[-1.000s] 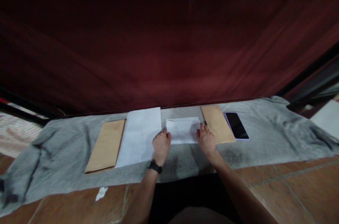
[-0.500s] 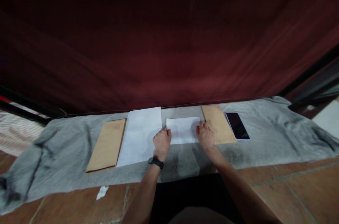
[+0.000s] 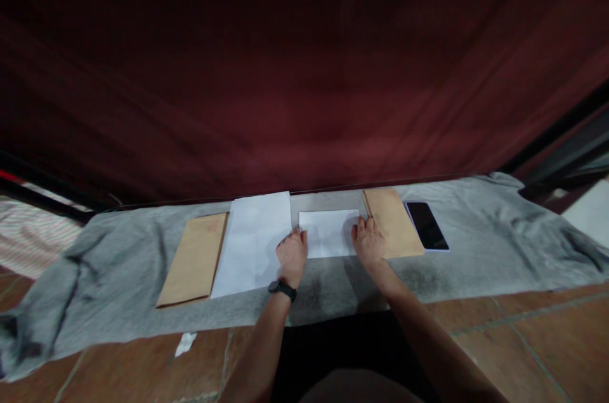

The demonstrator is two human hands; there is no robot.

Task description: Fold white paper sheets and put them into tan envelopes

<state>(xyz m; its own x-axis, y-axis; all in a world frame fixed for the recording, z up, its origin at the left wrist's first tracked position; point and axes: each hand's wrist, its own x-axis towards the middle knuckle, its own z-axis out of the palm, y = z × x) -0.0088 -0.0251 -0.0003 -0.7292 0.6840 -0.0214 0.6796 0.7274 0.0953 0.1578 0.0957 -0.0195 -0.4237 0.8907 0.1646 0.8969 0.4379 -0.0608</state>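
- Gray cloth lies in a long, rumpled strip over brown floor tiles, with a dark red backdrop rising behind it.
- One small white paper rests flat on the cloth between the two hands, its long axis running left to right, its short ends facing the hands and one long edge toward the person.
- Left hand, fingers curled, is at the paper's left end; right hand, fingers longer and flatter, is at its right end. Whether either one pinches the paper, I cannot tell.
- One second ago a second edge showed just below the paper's far edge; now a single clean far edge shows. Both hands are at the same ends as then.
- Two brown envelopes: the left envelope and the right envelope, both lengthwise away from the person and leaning outward toward the near side.
- One pile of large white sheets, number unclear, beside the left envelope.
- One phone, just beside the right envelope.
- One black wristband, on the left wrist.
- One white scrap, on the tiles.
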